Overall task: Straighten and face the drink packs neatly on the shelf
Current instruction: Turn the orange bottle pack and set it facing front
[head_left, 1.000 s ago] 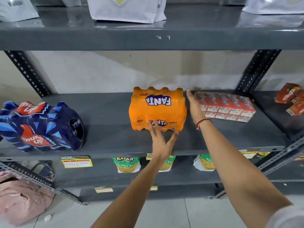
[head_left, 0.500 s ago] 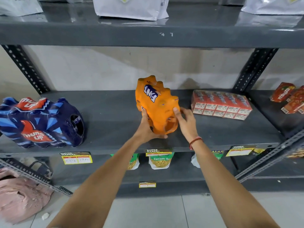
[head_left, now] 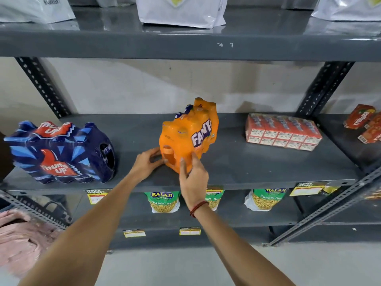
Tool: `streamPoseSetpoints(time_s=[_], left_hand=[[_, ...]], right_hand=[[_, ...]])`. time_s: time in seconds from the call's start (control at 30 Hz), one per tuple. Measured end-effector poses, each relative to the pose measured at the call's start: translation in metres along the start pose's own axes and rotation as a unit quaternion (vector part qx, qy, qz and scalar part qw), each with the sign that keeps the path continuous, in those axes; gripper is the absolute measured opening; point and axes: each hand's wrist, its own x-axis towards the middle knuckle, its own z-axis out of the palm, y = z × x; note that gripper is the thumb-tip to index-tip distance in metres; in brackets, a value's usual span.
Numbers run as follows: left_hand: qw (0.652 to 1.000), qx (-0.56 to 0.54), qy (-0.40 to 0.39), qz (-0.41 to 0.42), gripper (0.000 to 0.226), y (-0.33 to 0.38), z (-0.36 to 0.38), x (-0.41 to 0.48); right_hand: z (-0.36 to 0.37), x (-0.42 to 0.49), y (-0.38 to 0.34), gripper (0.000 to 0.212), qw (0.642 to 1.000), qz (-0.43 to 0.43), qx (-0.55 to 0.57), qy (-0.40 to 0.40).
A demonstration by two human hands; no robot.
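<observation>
An orange Fanta pack (head_left: pixel 189 135) stands on the grey middle shelf (head_left: pixel 247 168), turned at an angle with its narrow end towards me. My left hand (head_left: pixel 147 163) grips its lower left corner. My right hand (head_left: pixel 193 178) touches its front lower edge with fingers spread. A dark blue Thums Up pack (head_left: pixel 59 153) lies at the shelf's left end. A red carton pack (head_left: pixel 282 132) lies flat at the right.
Red Maaza cartons (head_left: pixel 362 122) sit on the neighbouring shelf at far right. White bags (head_left: pixel 181 11) stand on the upper shelf. Balaji snack packets (head_left: pixel 164 201) hang on the lower shelf. Slanted metal braces (head_left: pixel 321 215) cross at right and left. Pink cloth (head_left: pixel 20 240) lies at lower left.
The Fanta pack went from lying flat with its label facing me, to lifted and twisted, to standing on the shelf turned end-on. Both hands shifted to its near lower end.
</observation>
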Motion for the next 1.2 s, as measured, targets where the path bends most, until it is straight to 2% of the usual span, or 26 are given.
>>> streamPoseSetpoints(time_s=[0.1, 0.13, 0.23, 0.3, 0.33, 0.4, 0.47, 0.57, 0.73, 0.9, 1.2], left_hand=[[0.986, -0.028, 0.146, -0.078, 0.032, -0.003, 0.001, -0.005], [0.976, -0.035, 0.19, -0.1, 0.032, -0.001, 0.004, -0.007], [0.958, -0.073, 0.257, -0.101, 0.043, 0.012, 0.015, -0.017], [0.953, -0.152, 0.25, -0.073, 0.054, 0.024, 0.022, -0.024], [0.952, -0.185, 0.236, -0.056, 0.058, 0.028, 0.026, -0.027], [0.959, -0.198, 0.196, -0.046, 0.066, 0.031, 0.033, -0.026], [0.972, -0.146, 0.174, -0.055, 0.077, 0.031, 0.036, -0.022], [0.979, -0.077, 0.18, -0.061, 0.079, 0.027, 0.036, -0.019], [0.982, -0.112, 0.14, -0.06, 0.064, 0.025, 0.023, -0.015], [0.982, -0.124, 0.107, -0.091, 0.068, 0.022, 0.008, -0.018], [0.979, -0.136, 0.135, -0.072, 0.063, 0.02, 0.012, -0.058]], right_hand=[[0.009, -0.006, -0.005, 0.039, 0.996, -0.037, 0.026, -0.079], [0.008, -0.003, -0.004, 0.037, 0.995, -0.041, 0.034, -0.082], [-0.008, 0.022, 0.009, 0.037, 0.999, -0.013, 0.035, 0.0], [-0.025, 0.051, 0.023, 0.046, 0.998, 0.024, 0.039, 0.043], [-0.033, 0.066, 0.03, 0.055, 0.997, 0.045, 0.043, 0.038], [-0.043, 0.092, 0.041, 0.079, 0.994, 0.093, 0.049, -0.027], [-0.046, 0.108, 0.047, 0.092, 0.983, 0.13, 0.059, -0.112], [-0.045, 0.112, 0.053, 0.09, 0.97, 0.149, 0.102, -0.162], [-0.044, 0.101, 0.056, 0.077, 0.981, 0.135, 0.081, -0.114], [-0.049, 0.082, 0.059, 0.057, 0.989, 0.101, 0.034, -0.103], [-0.059, 0.041, 0.051, 0.061, 0.985, 0.115, 0.083, -0.099]])
